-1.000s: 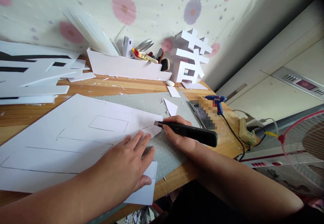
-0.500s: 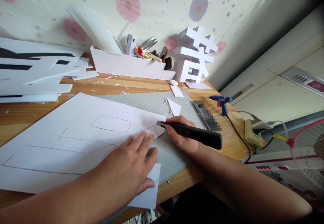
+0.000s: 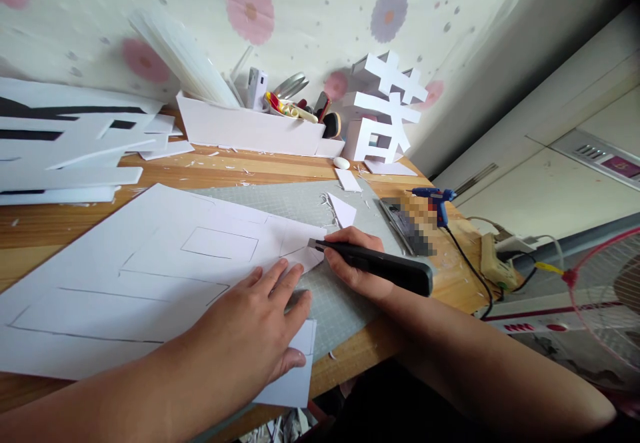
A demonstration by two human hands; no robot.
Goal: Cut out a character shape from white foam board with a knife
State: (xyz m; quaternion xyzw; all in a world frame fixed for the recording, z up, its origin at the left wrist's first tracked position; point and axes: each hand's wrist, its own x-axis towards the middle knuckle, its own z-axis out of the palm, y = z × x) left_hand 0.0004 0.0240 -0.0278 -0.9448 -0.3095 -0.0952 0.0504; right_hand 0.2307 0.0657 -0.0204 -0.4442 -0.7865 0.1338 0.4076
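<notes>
A large white foam board (image 3: 165, 243) with pencil-drawn outlines lies over the green-grey cutting mat (image 3: 340, 316). My left hand (image 3: 267, 323) rests on the board with its fingers spread, pressing near the right corner. In my right hand (image 3: 355, 263) is a black utility knife (image 3: 387, 266), its handle slanting down to the right. The knife's tip is at the board's right corner, next to a drawn line. Whether the blade has gone through the board I cannot tell. A smaller white piece (image 3: 293, 376) lies partly beneath my left hand.
White offcuts (image 3: 342, 209) and shavings lie beyond the knife. A phone-like flat object (image 3: 407, 229), partly blurred out, and a blue glue gun (image 3: 435, 199) are at right. Behind stand a white tool box (image 3: 250, 129) and a white cut-out character (image 3: 385, 109). Board pieces (image 3: 65, 143) pile up at left.
The knife and my right hand have shifted very slightly left and the handle's end has dropped back a little. My left hand stays in place on the board. The whole view has moved slightly.
</notes>
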